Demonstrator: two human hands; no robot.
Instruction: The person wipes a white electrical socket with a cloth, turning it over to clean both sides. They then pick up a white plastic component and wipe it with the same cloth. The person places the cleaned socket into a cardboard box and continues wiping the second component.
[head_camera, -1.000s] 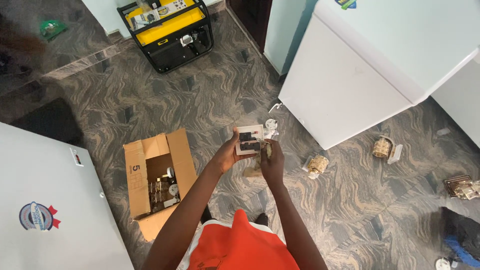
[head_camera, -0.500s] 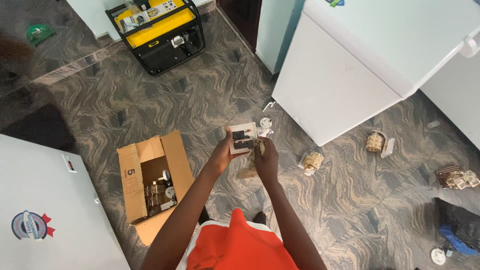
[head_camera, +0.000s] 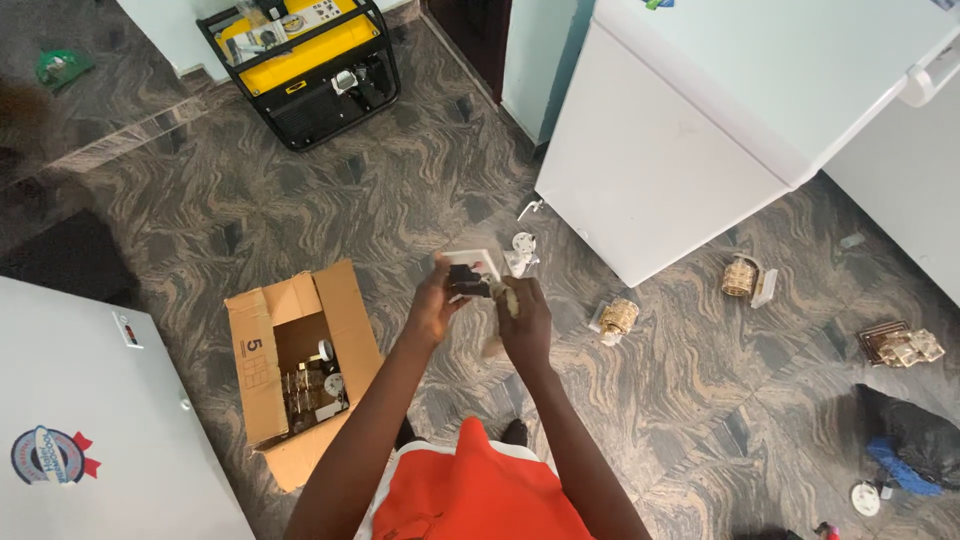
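My left hand (head_camera: 432, 303) grips a small white box (head_camera: 473, 271) with a dark picture on its face, held over the patterned floor. My right hand (head_camera: 525, 322) is closed beside it on a small pale golden item (head_camera: 508, 296) at the box's right edge. Both arms reach forward from my orange shirt (head_camera: 480, 495). An open cardboard carton (head_camera: 262, 352) with glass and metal fittings inside lies on the floor to the left of my left arm.
A white chest freezer (head_camera: 700, 130) stands at the right, another white appliance (head_camera: 90, 440) at the lower left. A yellow and black generator (head_camera: 305, 60) sits at the back. Golden crystal lamp fittings (head_camera: 618, 318) (head_camera: 740, 276) (head_camera: 900, 345) lie scattered on the floor.
The view has shifted slightly. My hands keep working at the white box, and my right hand has closed in on its right edge with the golden item.
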